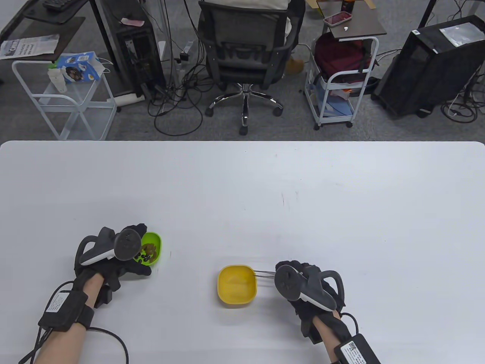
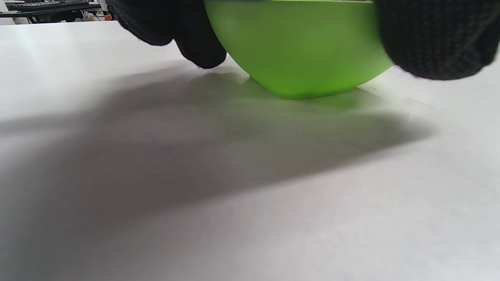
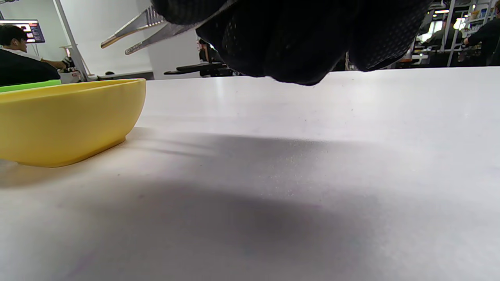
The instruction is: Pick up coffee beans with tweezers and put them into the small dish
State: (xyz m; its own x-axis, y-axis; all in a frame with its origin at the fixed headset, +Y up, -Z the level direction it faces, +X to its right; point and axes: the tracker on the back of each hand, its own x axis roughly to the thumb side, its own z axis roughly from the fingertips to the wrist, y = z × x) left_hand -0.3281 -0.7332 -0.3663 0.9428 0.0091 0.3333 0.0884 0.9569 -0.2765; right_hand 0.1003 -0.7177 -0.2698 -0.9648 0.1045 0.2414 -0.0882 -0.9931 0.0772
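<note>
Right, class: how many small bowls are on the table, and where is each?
2. The green bowl is held by the left hand; the yellow bowl sits beside the right hand.

I'm seeing black office chair standing beyond white table, white wire carts flanking it, black computer tower sitting far right.

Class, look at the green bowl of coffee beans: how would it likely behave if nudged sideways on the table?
The green bowl looks like thin plastic, so probably light and easy to slide on the smooth white table. Its rounded underside meets the table on a small base, so it may rock or tip. The left hand holding it likely steadies it.
</note>
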